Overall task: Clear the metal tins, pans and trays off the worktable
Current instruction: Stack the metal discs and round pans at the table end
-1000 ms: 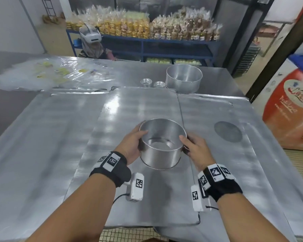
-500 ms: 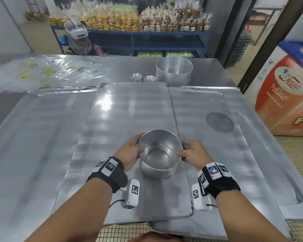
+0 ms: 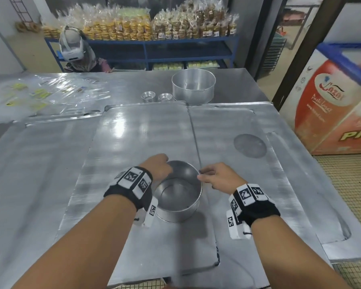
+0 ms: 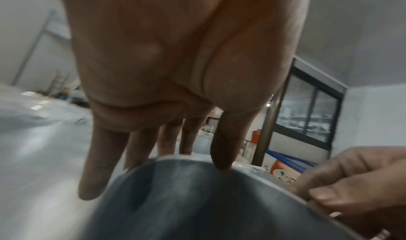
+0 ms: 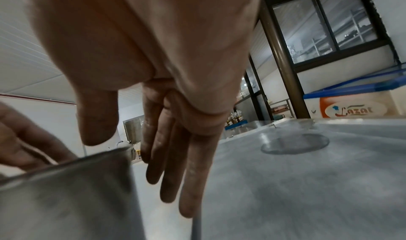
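Note:
A round metal tin stands low over the near part of a flat centre tray; I cannot tell whether it touches the tray. My left hand holds its far-left rim. In the left wrist view the thumb lies on the rim of the tin and the fingers run down outside. My right hand pinches the right rim; its other fingers hang straight beside the tin. A large round pan and two small tin stacks sit at the far edge.
A flat metal disc lies on the right tray. Another tray covers the left. Clear plastic bags lie at the far left. A person in a headset sits beyond the table. A chest freezer stands on the right.
The tin has come toward me and lower over the centre tray. Both hands have shifted from its sides up to its rim.

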